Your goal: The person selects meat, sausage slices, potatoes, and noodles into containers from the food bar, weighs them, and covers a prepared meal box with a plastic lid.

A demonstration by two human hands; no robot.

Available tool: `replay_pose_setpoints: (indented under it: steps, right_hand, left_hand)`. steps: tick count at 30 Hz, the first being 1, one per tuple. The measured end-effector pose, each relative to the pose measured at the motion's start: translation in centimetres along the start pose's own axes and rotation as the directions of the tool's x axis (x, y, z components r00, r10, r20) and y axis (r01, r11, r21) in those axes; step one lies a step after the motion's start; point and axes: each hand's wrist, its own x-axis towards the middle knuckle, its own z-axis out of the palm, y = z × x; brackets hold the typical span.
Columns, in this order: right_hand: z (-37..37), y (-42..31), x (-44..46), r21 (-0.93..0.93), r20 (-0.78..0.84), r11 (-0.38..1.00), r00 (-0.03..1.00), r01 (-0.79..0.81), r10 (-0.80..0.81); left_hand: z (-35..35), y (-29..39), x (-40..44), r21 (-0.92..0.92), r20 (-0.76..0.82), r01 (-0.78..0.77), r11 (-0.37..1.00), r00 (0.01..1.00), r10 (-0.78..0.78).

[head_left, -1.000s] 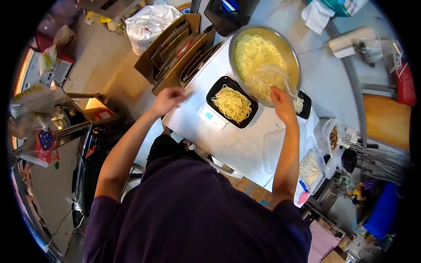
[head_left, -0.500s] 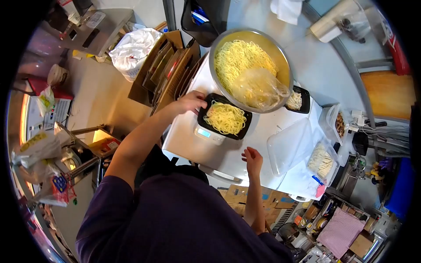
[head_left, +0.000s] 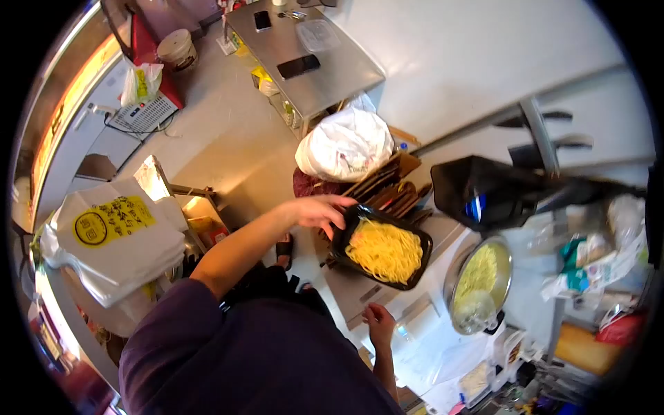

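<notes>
My left hand (head_left: 322, 211) grips the near-left rim of a black plastic tray (head_left: 416, 278), which is held up in the air and slightly tilted. Yellow noodles (head_left: 384, 250) fill the tray. My right hand (head_left: 379, 324) hangs lower, beside the white table edge, with its fingers curled; whether anything is in them cannot be made out. Further right, a large metal bowl (head_left: 508, 266) on the table holds more noodles and a clear plastic bag (head_left: 476, 311).
A white sack (head_left: 346, 145) stands by flattened cardboard (head_left: 387, 187) beyond the tray. A steel table (head_left: 332, 72) with phones is at the top. White plastic bags (head_left: 114, 232) hang at left. Black knives (head_left: 546, 119) hang on the wall rail.
My left hand has lifted the noodle tray off the small scale and swung it up to the left. My view has turned left, so the bowl now lies further right and lower.
</notes>
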Motion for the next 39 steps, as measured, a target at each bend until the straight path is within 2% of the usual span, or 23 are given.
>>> replay_pose_setpoints:
  steps: [1, 3, 4, 7, 8, 11, 15, 16, 17, 19, 21, 22, 23, 24, 26, 27, 29, 30, 31, 33, 35, 36, 39]
  right_hand:
    - [1.6, -1.9, 1.8, -0.042, 0.053, 0.999, 0.998, 0.032, -0.03]
    - [5.1, -5.8, 5.6, -0.062, 0.145, 0.99, 0.982, 0.128, -0.118]
    - [6.7, -7.8, 7.7, -0.126, 0.171, 0.966, 0.964, 0.227, -0.204]
    - [11.7, -14.5, 12.9, -0.186, 0.283, 0.925, 0.919, 0.332, -0.273]
    - [13.3, -17.2, 14.5, -0.288, 0.318, 0.858, 0.888, 0.425, -0.333]
    - [20.6, -24.1, 19.7, -0.274, 0.444, 0.807, 0.813, 0.523, -0.376]
    - [27.2, -33.5, 27.3, -0.254, 0.64, 0.768, 0.698, 0.588, -0.323]
    - [28.6, -33.6, 31.6, -0.225, 0.684, 0.701, 0.622, 0.677, -0.381]
    - [31.2, -36.0, 35.5, -0.218, 0.735, 0.651, 0.561, 0.727, -0.381]
    - [36.6, -42.2, 39.5, -0.265, 0.775, 0.481, 0.481, 0.836, -0.41]
    - [43.3, -49.4, 42.2, -0.119, 0.783, 0.332, 0.294, 0.936, -0.548]
    - [46.3, -52.8, 42.7, -0.105, 0.787, 0.389, 0.316, 0.915, -0.53]
    - [48.5, -55.8, 42.6, -0.106, 0.803, 0.436, 0.336, 0.894, -0.492]
    - [51.0, -58.2, 43.3, -0.117, 0.825, 0.379, 0.302, 0.918, -0.477]
    - [56.0, -61.7, 44.2, -0.087, 0.863, 0.283, 0.214, 0.955, -0.458]
    - [58.8, -63.9, 45.4, -0.077, 0.889, 0.266, 0.187, 0.961, -0.418]
    - [66.3, -66.8, 45.0, -0.04, 0.918, 0.227, 0.125, 0.973, -0.376]
    - [69.6, -67.8, 44.9, 0.036, 0.94, 0.191, 0.032, 0.981, -0.339]
    - [72.3, -68.1, 44.1, 0.102, 0.951, 0.165, -0.048, 0.981, -0.304]
    - [77.1, -69.5, 41.7, 0.141, 0.956, 0.143, -0.098, 0.98, -0.276]
    - [83.7, -73.0, 39.3, 0.199, 0.966, 0.06, -0.185, 0.978, -0.181]
    - [86.1, -74.1, 38.3, 0.183, 0.973, 0.058, -0.173, 0.981, -0.151]
    - [92.6, -77.0, 34.9, 0.244, 0.969, 0.022, -0.243, 0.97, -0.056]
  left_hand:
    - [-1.4, 2.3, -2.8, 0.031, -0.086, -0.079, 0.996, 0.993, 0.082]
    - [-5.7, 6.7, -6.9, 0.006, -0.042, -0.236, 0.972, 0.971, 0.236]
    - [-7.0, 9.1, -9.1, 0.016, -0.064, -0.315, 0.949, 0.947, 0.316]
    - [-10.0, 15.1, -15.1, 0.053, -0.184, -0.514, 0.856, 0.838, 0.514]
    - [-10.9, 16.5, -16.3, 0.037, -0.251, -0.577, 0.816, 0.785, 0.567]
    - [-15.5, 20.1, -20.8, -0.025, -0.399, -0.768, 0.64, 0.594, 0.698]
    - [-20.2, 21.8, -27.5, 0.053, -0.622, -0.922, 0.385, 0.271, 0.734]
    - [-22.2, 22.1, -27.9, 0.15, -0.645, -0.933, 0.328, 0.159, 0.748]
    - [-24.6, 23.0, -28.8, 0.17, -0.667, -0.952, 0.256, 0.08, 0.741]
    - [-27.9, 24.5, -31.9, 0.254, -0.711, -0.947, 0.198, -0.044, 0.702]
    - [-31.0, 24.3, -36.8, 0.318, -0.768, -0.94, 0.12, -0.181, 0.615]
    - [-30.9, 24.4, -38.5, 0.347, -0.78, -0.935, 0.073, -0.244, 0.576]
    - [-32.1, 23.4, -40.6, 0.356, -0.818, -0.931, 0.082, -0.268, 0.508]
    - [-32.5, 22.4, -41.8, 0.363, -0.788, -0.931, -0.03, -0.324, 0.523]
    - [-32.7, 20.2, -44.3, 0.382, -0.805, -0.921, -0.077, -0.372, 0.462]
    - [-32.0, 21.2, -45.5, 0.391, -0.818, -0.916, -0.09, -0.391, 0.423]
    - [-30.9, 21.6, -48.5, 0.454, -0.808, -0.872, -0.183, -0.49, 0.326]
    - [-31.0, 21.4, -49.7, 0.479, -0.808, -0.845, -0.236, -0.53, 0.258]
    - [-32.0, 19.9, -51.0, 0.499, -0.793, -0.834, -0.235, -0.549, 0.265]
    - [-34.5, 17.6, -53.2, 0.56, -0.787, -0.786, -0.263, -0.603, 0.129]
    - [-35.4, 17.7, -56.3, 0.592, -0.74, -0.729, -0.344, -0.661, 0.126]
    - [-35.7, 17.7, -57.9, 0.594, -0.734, -0.715, -0.368, -0.669, 0.115]
    - [-37.3, 16.2, -61.8, 0.623, -0.718, -0.658, -0.422, -0.696, 0.025]
